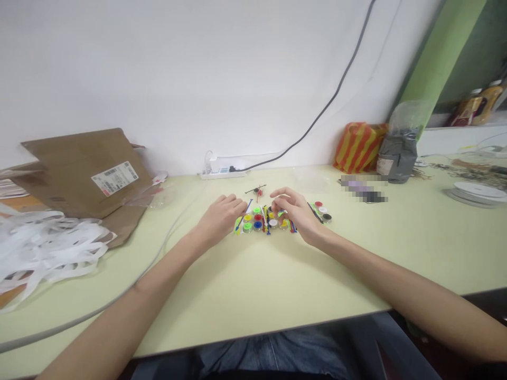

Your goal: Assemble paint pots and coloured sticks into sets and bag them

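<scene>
Two grips at the bench (253,295): from my remote seat, I see the left grip (221,216) and the right grip (296,212) low over the same cluster, forearms reaching in from the lower corners of the view.

Pot cluster: a double row of small round pots (257,219) with yellow, green, red, blue and white lids lies between the two grips, with thin coloured plastic sticks (243,221) among and beside them.

Left grip: its fingers curl palm-down just beside the cluster's left end. I see nothing held, but the curled fingers hide the palm, so I cannot tell whether it is empty.

Right grip: its fingers arch over the cluster's right half, thumb and forefinger drawn close. I cannot tell whether they have anything pinched.

Long axis: the cluster runs across my view, left to right. The right grip is nearer, directly above it, while the left sits at its end.

Behind the cluster: a small dark cross-shaped piece (255,189) with a red part, then a white power strip (222,172) against the wall.

Right of the cluster: a smaller group of pots (321,211) with red, white and black lids; farther on, a striped bag (358,148) and a grey bag (398,158).

Left of the cluster: a labelled cardboard sheet (87,174) and a heap of white ribbons (43,248).
</scene>
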Tool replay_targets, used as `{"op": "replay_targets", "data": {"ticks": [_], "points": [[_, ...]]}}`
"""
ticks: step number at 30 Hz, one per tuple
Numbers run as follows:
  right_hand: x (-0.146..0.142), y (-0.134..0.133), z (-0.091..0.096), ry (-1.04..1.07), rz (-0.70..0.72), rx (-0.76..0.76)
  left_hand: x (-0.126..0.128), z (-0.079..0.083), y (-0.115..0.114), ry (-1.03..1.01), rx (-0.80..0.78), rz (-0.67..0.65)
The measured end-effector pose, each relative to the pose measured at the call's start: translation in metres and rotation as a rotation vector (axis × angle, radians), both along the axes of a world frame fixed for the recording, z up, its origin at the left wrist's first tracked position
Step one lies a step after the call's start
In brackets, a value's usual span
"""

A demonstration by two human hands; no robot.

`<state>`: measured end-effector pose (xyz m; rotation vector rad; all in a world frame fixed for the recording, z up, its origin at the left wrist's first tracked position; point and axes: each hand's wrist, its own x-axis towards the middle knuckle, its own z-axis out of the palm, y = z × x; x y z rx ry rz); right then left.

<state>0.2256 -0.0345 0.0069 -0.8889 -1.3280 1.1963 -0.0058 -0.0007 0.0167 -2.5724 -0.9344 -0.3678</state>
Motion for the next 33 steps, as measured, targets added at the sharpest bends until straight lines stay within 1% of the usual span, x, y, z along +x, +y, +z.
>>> {"op": "replay_targets", "data": {"ticks": [3,8,11,15,22,33], "points": [[0.0,0.0,0.0,-0.009,0.012,0.017,-0.006,0.001,0.006,0.071,0.077,0.044],[0.0,0.0,0.001,-0.025,0.021,0.023,-0.012,-0.007,0.014,0.165,0.109,0.057],[0.0,-0.002,0.002,-0.024,0.027,0.007,-0.012,-0.009,0.016,0.202,0.1,0.051],[-0.001,-0.004,0.003,-0.027,0.044,0.013,-0.011,-0.009,0.015,0.222,0.084,0.048],[0.0,0.0,-0.002,-0.01,0.082,0.035,-0.009,-0.01,0.015,0.252,0.055,0.03],[-0.001,0.0,-0.005,-0.073,0.147,0.095,-0.009,-0.011,0.015,0.24,0.05,0.025]]}}
